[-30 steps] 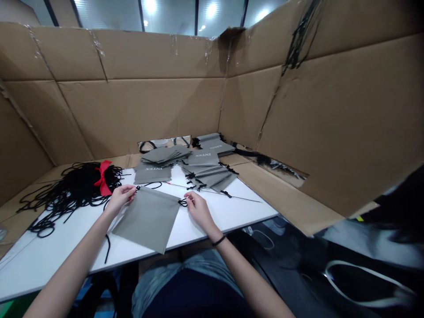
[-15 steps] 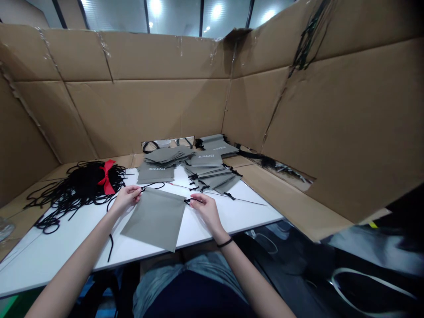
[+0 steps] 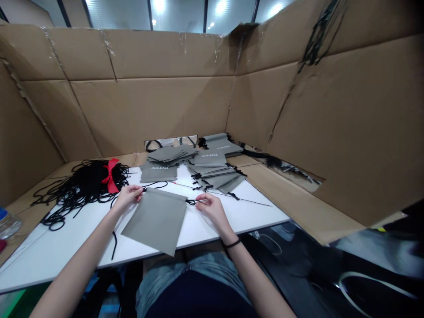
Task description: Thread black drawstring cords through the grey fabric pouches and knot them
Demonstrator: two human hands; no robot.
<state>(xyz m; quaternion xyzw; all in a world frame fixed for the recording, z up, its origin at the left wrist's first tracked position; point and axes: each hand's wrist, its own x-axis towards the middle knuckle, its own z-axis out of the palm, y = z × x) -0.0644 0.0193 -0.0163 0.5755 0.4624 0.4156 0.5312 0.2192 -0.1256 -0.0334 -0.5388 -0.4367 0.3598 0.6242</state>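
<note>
White table (image 3: pixel 251 214), stacked gray pouches (image 3: pixel 212 161), black cords (image 3: pixel 88 179)

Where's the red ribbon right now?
In the head view, the red ribbon is left of centre, on the right part of the bundle of black cords, just beyond the person's left hand.

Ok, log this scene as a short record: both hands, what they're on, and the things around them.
Left hand: pinching at the bag's top left corner
Right hand: pinching black cord at its top right corner
Bag: grey, visible face blank
Bundle: black cords, red ribbon, left of bag
Other bags: grey, piled beyond, some lettered
Bottle: blue cap, far left
Table: white
</note>
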